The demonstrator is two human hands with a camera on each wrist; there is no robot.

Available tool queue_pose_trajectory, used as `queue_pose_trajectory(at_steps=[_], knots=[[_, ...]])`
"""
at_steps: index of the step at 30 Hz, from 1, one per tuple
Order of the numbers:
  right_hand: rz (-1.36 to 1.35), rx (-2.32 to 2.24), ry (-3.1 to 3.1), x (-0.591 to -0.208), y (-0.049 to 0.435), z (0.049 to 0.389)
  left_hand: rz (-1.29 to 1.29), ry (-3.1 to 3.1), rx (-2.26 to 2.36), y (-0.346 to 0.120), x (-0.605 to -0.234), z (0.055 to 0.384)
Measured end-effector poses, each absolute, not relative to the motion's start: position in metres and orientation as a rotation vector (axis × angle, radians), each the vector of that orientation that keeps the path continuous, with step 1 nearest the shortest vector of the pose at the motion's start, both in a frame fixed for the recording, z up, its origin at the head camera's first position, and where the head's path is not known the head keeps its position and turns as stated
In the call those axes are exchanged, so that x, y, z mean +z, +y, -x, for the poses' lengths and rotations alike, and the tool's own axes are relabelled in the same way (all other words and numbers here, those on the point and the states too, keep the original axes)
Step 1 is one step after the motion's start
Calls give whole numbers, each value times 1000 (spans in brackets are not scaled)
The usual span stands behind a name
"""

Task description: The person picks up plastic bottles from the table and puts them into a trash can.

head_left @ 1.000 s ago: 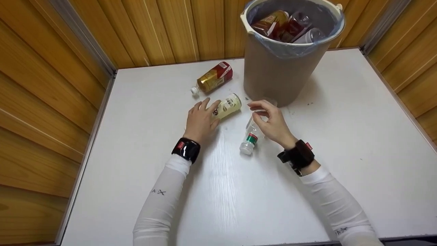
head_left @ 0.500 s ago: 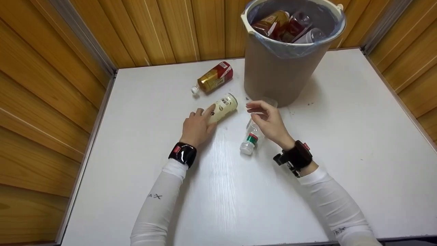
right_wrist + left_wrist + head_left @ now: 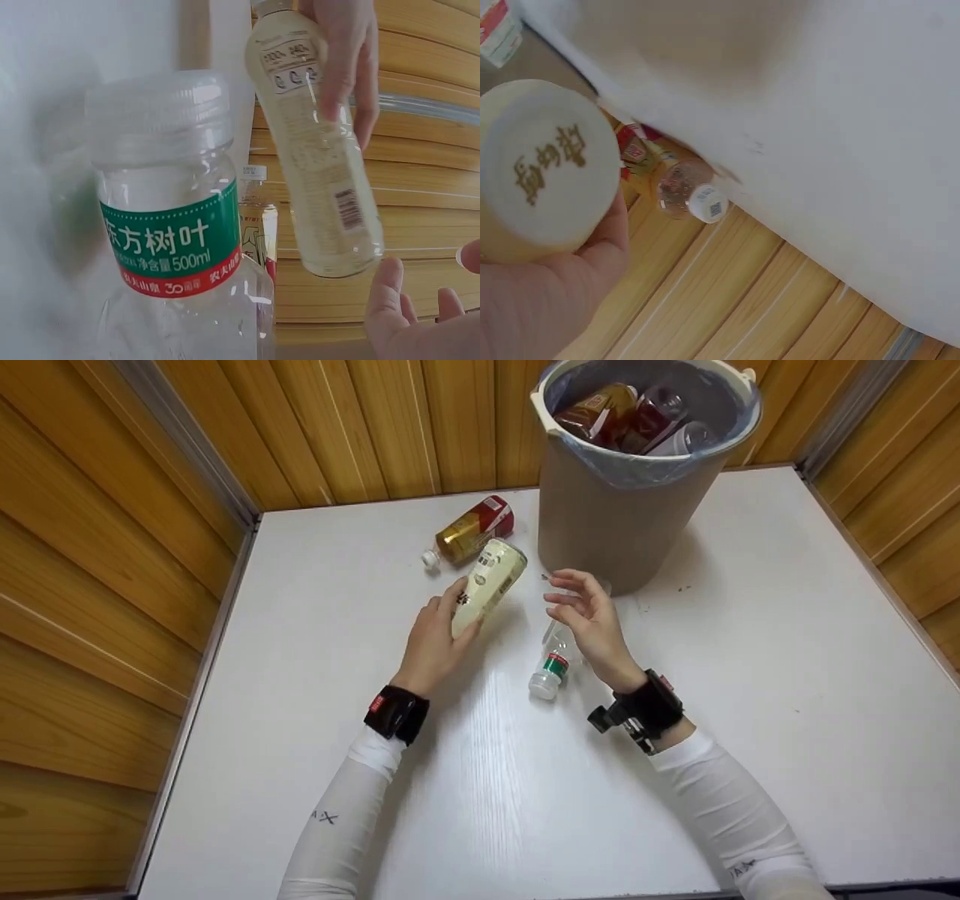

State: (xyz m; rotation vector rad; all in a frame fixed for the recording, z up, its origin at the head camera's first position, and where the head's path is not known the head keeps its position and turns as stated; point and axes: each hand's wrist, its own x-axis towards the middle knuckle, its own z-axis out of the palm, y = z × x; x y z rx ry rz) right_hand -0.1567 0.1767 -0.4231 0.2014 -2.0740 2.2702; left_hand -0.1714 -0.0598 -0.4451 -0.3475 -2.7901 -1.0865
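Note:
My left hand (image 3: 431,649) grips a pale yellow bottle (image 3: 491,577) near its neck, the base pointing away toward the back of the table. The bottle is tilted and raised, with a shadow below it. Up close in the left wrist view, its white cap (image 3: 551,161) shows gold characters. My right hand (image 3: 598,634) hovers with loosely bent fingers and holds nothing. Below it lies a clear bottle (image 3: 555,664) with a green and red label and a translucent cap, partly hidden by that hand. The right wrist view shows both bottles large.
A red and amber bottle (image 3: 472,531) lies on the white table (image 3: 337,607) behind the left hand. A tall brown bin (image 3: 615,525) with a blue liner stands at the back, with several bottles inside. Wood-panelled walls (image 3: 360,427) border the table.
My left hand has drawn back slightly and lifted the pale yellow bottle, whose base has swung up and away. The right hand stays nearly in place, its fingers a little more spread.

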Motion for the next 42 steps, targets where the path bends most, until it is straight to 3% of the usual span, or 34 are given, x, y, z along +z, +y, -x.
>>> queue_pose_trajectory(at_steps=[9, 17, 30, 42], knots=[[-272, 2296, -2122, -424, 166, 153, 360, -2448, -1691, -32, -427, 151], [-386, 2371, -2123, -425, 161, 149, 416, -2325, -1800, -7, -422, 140], [-585, 2332, -2174, -431, 164, 148, 533, -2462, -1495, -5, -426, 132], [-551, 2339, -2210, -429, 164, 145, 517, -2574, -1254, -22, -430, 132]])
